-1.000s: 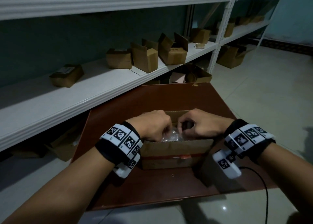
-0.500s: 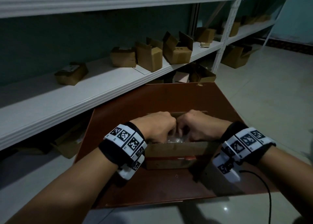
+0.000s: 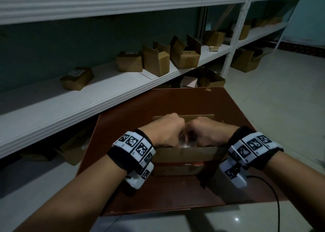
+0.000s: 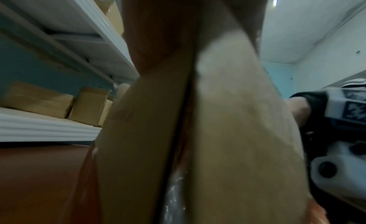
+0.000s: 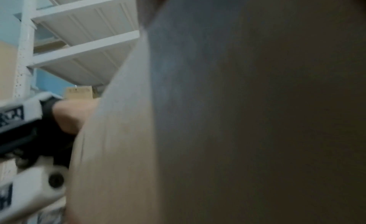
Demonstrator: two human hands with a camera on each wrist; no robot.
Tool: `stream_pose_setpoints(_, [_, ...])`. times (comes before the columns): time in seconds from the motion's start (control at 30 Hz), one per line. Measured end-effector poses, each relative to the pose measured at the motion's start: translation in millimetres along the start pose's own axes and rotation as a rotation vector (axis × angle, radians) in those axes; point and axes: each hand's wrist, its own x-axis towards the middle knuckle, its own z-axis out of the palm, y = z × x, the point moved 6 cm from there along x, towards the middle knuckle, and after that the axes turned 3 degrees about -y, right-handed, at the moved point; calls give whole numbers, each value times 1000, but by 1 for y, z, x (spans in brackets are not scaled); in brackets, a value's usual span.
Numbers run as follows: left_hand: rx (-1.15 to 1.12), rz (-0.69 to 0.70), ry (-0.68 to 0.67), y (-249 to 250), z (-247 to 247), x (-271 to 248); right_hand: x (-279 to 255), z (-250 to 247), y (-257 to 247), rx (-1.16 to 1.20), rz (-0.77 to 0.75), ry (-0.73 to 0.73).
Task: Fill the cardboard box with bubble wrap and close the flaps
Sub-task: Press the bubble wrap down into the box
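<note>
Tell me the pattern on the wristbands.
Black-and-white square marker codes on the white wristbands, over black straps; clearest in the head view.

Storeroom or warehouse: long white metal shelving [image 3: 123,89] holding many cardboard boxes [image 3: 154,61], tiled floor [image 3: 281,94].

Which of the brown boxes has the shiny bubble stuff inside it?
The cardboard box on the reddish table, right under both hands. Bubble wrap glints in its open top. The boxes on the white shelf show none.

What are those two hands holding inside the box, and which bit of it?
Both the left hand and right hand seem to clutch the bubble wrap at its top, inside the cardboard box; fingers are hidden.
</note>
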Motion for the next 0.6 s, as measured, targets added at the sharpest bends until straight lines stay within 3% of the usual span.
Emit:
stream_pose_setpoints(0.13, [31, 11, -30, 0, 4, 5, -17, -15, 16, 162, 55, -97])
stream_pose_setpoints(0.33, [23, 15, -47, 1, 11, 7, -8, -5, 14, -37, 147, -86])
stream_pose_setpoints(0.6, [51, 12, -83, 2, 15, 16, 1, 8, 3, -353, 101, -55])
